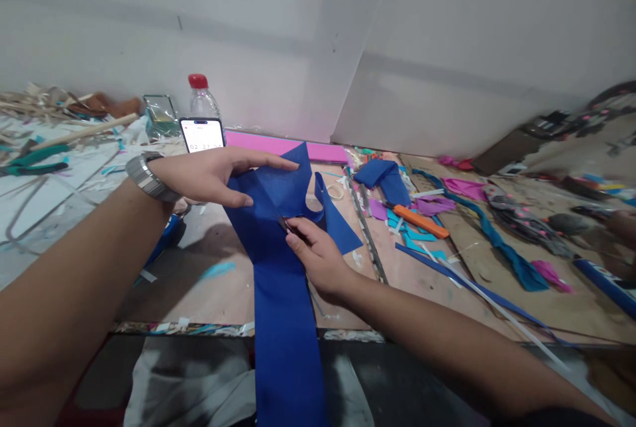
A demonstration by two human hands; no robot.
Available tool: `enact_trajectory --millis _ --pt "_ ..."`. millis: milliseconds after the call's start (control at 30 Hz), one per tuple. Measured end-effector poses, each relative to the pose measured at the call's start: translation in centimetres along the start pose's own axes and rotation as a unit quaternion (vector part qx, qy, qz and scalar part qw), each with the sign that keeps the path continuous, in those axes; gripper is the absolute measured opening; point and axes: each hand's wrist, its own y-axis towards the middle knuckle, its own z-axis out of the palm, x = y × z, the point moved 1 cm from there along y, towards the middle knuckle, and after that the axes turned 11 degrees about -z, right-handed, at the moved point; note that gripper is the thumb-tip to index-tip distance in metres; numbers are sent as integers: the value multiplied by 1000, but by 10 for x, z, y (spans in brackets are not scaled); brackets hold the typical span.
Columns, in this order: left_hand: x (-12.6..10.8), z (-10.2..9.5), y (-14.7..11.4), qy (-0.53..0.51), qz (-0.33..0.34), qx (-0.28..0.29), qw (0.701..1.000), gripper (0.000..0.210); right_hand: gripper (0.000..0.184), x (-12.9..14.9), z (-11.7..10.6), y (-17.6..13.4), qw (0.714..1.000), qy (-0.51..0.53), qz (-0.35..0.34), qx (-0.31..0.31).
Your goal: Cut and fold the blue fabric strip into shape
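Observation:
A long blue strip of fabric or paper (287,321) lies folded over on the table and hangs down past its front edge. My left hand (213,175), with a metal watch on its wrist, rests on the folded upper part with thumb and fingers spread. Closed round a small dark pointed tool (284,223), my right hand (318,251) is at the middle of the strip. The tool's tip touches the blue material by the fold; most of it is hidden in my fingers. A loose curled flap (340,222) of blue stands to the right.
Behind are a phone (203,134), a bottle with a red cap (201,96) and a pink sheet (288,147). An orange cutter knife (420,220) lies among coloured scraps on the right. Green-handled pliers (37,161) lie far left. Another person's hand (623,225) shows at the right edge.

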Motion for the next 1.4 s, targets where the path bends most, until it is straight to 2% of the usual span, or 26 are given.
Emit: enact_trajectory --millis 100,167,367,467,600,733,933,1400 --pt "-1 0 0 -23 -18 -53 998 61 32 1 0 1 999 34 23 -8" --pt "-1 1 -1 -37 -17 -68 997 61 35 1 1 1 996 71 46 -8" --pt "-2 3 -2 -58 -14 -18 998 65 43 2 5 2 972 201 119 -22" --pt "-1 1 -2 3 -5 11 1000 67 47 2 6 2 956 247 155 -19" --pt "3 -2 -4 115 42 70 990 73 50 0 7 1 937 288 197 -17" --pt "7 -4 -4 156 58 95 981 74 51 -1 8 2 924 316 214 -21" --pt "8 -5 -3 186 62 79 977 75 49 4 10 3 905 355 232 -22" --pt "7 -4 -3 190 40 81 978 79 41 9 12 6 898 367 238 -34"
